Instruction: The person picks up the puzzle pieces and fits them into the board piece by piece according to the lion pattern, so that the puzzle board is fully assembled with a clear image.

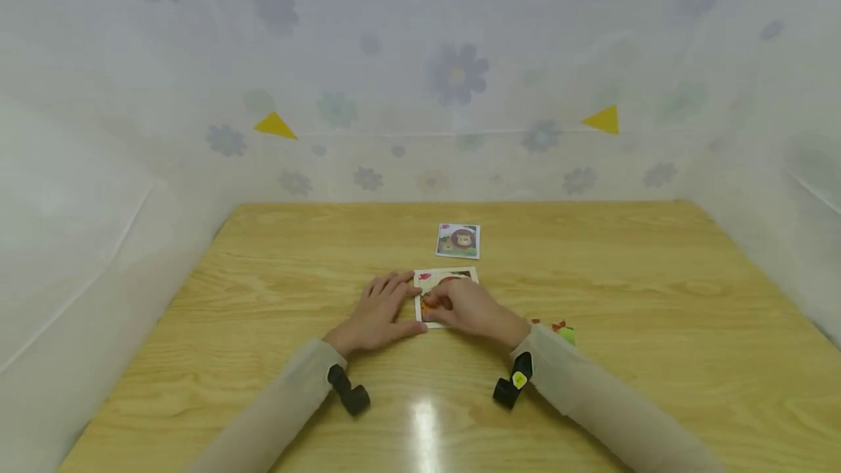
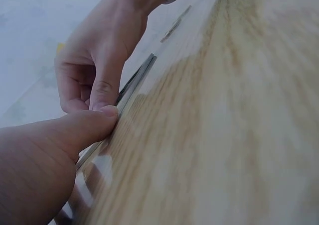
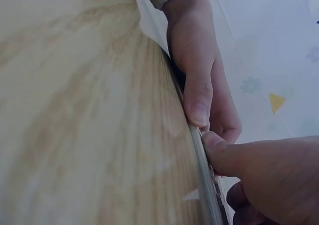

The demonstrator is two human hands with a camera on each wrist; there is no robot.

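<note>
A white-framed puzzle board (image 1: 450,275) lies flat on the wooden table (image 1: 657,290). My left hand (image 1: 377,312) rests flat on the table against the board's left side. Its thumb (image 2: 84,128) presses the near-left edge of the board (image 2: 137,80). My right hand (image 1: 468,307) covers the board with curled fingers. It pinches an orange puzzle piece (image 1: 426,307) at that same corner, and its thumb (image 3: 219,150) meets the board's edge (image 3: 202,185) right by the left thumb (image 3: 198,103). Most of the board's picture is hidden.
A small lion picture card (image 1: 458,240) lies beyond the board. Loose green and red puzzle pieces (image 1: 557,328) sit by my right sleeve. Flower-patterned white sheets wall the table at the back and on both sides.
</note>
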